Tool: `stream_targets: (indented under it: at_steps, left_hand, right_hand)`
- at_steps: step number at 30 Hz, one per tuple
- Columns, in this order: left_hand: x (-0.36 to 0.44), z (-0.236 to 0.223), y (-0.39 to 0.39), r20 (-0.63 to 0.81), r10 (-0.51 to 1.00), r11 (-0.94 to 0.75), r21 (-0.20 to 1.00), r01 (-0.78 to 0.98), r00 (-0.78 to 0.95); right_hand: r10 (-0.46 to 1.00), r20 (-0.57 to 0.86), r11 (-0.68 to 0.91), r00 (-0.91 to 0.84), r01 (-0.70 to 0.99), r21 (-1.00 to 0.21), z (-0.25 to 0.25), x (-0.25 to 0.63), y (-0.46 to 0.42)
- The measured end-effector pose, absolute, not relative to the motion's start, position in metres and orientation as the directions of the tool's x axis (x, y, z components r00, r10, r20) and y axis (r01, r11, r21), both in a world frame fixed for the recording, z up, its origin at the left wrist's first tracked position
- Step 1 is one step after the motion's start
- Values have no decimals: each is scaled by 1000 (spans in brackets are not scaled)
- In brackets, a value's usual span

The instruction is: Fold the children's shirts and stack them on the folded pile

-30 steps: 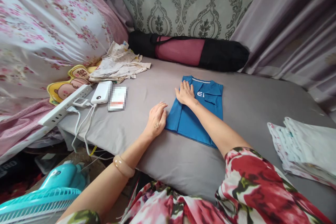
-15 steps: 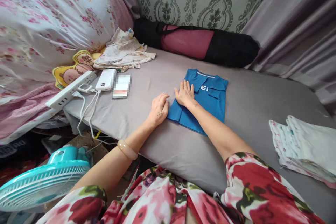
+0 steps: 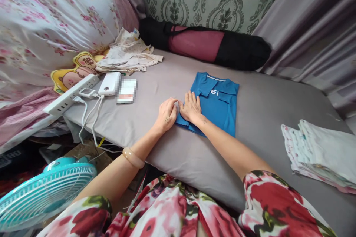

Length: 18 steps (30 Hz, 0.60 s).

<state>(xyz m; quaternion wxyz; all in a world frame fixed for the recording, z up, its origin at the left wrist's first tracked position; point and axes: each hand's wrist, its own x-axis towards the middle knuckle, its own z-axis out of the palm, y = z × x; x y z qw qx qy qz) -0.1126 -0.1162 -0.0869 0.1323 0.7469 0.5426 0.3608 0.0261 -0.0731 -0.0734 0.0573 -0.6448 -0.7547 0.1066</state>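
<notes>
A blue long-sleeved shirt [image 3: 219, 114] with white lettering lies folded on the grey bed sheet, its sleeves laid over the front. Pressed flat on its left side is my right hand [image 3: 191, 107], fingers stretched out. My left hand [image 3: 167, 114] is at the shirt's lower left edge, fingers curled and thumb drawn in against the cloth. The fold under that thumb is partly hidden. Both hands are close together, nearly touching at the fingertips.
Folded pale clothes [image 3: 319, 153] are stacked at the right. Crumpled clothes [image 3: 128, 53], a power strip [image 3: 71, 94], a white power bank [image 3: 109, 83] and a pixelated item [image 3: 127, 91] are at the left. A long black-and-maroon bag [image 3: 194, 44] lies by the wall. A turquoise fan [image 3: 50, 189] stands below.
My right hand has slid slightly down and left over the shirt, closer to my left hand. The left hand stays at the shirt's edge. The view has shifted a little.
</notes>
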Motion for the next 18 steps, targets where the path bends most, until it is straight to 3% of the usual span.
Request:
stream_targets:
  at_steps: [12,18]
  left_hand:
    - [-113,-85,-121,411,897,-402,598,694,165]
    - [-109,-81,-123,429,864,-477,526,704,264]
  right_hand:
    - [952,-69,260,-299,905,-336,-65,28,-118]
    - [975,120,223,-189,862,-456,-47,68,-60]
